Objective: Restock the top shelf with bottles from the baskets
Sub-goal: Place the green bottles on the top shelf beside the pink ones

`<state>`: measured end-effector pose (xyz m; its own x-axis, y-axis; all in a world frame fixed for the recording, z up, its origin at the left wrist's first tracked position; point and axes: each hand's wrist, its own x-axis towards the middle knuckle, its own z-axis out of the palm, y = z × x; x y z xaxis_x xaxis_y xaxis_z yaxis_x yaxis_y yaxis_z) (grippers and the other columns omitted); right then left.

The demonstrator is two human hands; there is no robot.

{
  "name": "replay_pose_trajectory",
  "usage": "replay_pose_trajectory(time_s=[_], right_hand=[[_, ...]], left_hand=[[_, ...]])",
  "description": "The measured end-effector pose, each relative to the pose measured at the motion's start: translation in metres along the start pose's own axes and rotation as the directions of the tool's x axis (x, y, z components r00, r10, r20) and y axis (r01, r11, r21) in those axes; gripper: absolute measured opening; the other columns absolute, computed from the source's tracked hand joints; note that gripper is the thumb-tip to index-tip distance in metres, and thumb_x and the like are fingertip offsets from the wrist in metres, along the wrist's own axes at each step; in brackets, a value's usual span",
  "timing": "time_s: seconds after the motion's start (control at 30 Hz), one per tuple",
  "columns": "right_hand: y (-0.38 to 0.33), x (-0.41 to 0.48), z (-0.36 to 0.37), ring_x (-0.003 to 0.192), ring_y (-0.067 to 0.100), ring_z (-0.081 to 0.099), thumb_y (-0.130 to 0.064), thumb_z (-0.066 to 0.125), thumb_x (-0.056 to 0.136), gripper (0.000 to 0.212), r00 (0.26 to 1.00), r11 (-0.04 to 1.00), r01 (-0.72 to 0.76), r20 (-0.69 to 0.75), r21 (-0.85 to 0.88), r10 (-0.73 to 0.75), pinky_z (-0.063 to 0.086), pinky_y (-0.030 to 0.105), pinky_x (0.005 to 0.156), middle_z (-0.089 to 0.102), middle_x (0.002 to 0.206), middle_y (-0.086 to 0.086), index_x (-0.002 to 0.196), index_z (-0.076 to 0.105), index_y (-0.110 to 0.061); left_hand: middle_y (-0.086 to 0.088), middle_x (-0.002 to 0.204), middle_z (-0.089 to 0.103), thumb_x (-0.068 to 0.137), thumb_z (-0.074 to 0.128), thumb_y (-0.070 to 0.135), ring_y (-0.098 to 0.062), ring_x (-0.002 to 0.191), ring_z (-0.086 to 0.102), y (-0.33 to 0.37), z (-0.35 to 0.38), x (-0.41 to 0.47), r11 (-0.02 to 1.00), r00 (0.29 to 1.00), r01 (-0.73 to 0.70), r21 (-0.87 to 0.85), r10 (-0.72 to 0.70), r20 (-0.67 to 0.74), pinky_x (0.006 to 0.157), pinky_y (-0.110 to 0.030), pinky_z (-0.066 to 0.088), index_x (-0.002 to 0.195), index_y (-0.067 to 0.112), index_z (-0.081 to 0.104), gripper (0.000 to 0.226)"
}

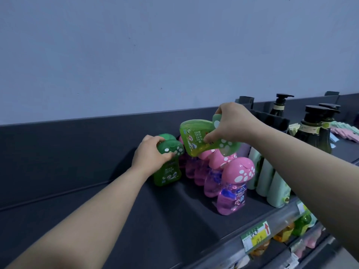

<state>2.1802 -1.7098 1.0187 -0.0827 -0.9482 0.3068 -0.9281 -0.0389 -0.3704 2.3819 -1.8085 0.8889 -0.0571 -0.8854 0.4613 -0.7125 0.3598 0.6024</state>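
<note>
On the dark top shelf (pixel 147 216) stands a green bottle with a spotted mushroom cap (pixel 168 171); my left hand (pixel 149 152) grips it around the cap. Another green cap shows just behind it. My right hand (pixel 231 121) holds a second green mushroom-cap bottle (pixel 196 139), tilted on its side in the air above a row of pink mushroom-cap bottles (pixel 233 189). A further green cap peeks out by the right hand's fingers. No basket is in view.
Pale green bottles (pixel 275 191) stand right of the pink row, dark pump bottles (pixel 310 129) farther right. A dark back panel (pixel 77 136) runs behind the shelf. The front rail carries a price tag (pixel 256 234); orange, green and pink bottles sit on lower shelves.
</note>
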Motion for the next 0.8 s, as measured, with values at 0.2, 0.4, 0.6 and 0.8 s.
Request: replay_pose_trajectory(time_s=[0.2,0.4,0.6,0.8], right_hand=[[-0.009,0.001,-0.005,0.062,0.02,0.064,-0.031,0.092,0.052,0.057,0.992,0.992,0.086,0.099,-0.096,-0.077,0.054,0.032,0.053,0.067,0.076,0.008,0.093,0.064,-0.005],[-0.02,0.001,0.011,0.074,0.017,0.063,-0.033,0.09,0.053,0.056,0.956,0.951,0.228,0.232,-0.208,-0.178,0.055,0.033,0.062,0.06,0.083,-0.007,0.099,0.061,-0.022],[-0.029,0.004,0.056,0.087,0.021,0.052,-0.029,0.089,0.056,0.079,0.891,0.861,0.401,0.353,-0.314,-0.287,0.05,0.035,0.069,0.046,0.104,-0.004,0.122,0.046,-0.025],[-0.032,0.006,0.09,0.094,0.024,0.053,-0.018,0.083,0.068,0.069,0.827,0.753,0.54,0.406,-0.375,-0.39,0.04,0.033,0.061,0.047,0.112,0.001,0.124,0.044,-0.017]], left_hand=[[0.002,0.118,0.051,0.077,0.077,0.034,-0.016,0.111,0.051,-0.006,-0.007,0.002,0.998,0.994,-0.065,0.012,0.063,0.09,0.092,-0.02,0.035,0.133,0.018,0.054,0.063],[0.0,0.122,0.052,0.076,0.078,0.033,-0.017,0.111,0.053,-0.005,-0.02,-0.005,0.998,0.993,-0.059,-0.008,0.06,0.105,0.098,-0.029,0.042,0.136,0.02,0.049,0.068],[0.005,0.115,0.059,0.086,0.064,0.035,-0.013,0.102,0.055,-0.017,-0.049,-0.026,0.996,1.0,-0.003,0.087,0.003,0.004,0.089,-0.031,0.046,0.131,0.023,0.053,0.047],[0.003,0.122,0.056,0.089,0.057,0.042,-0.019,0.113,0.053,-0.03,-0.058,-0.05,0.943,0.996,-0.024,0.331,-0.006,0.088,0.089,-0.037,0.048,0.13,0.024,0.053,0.045]])
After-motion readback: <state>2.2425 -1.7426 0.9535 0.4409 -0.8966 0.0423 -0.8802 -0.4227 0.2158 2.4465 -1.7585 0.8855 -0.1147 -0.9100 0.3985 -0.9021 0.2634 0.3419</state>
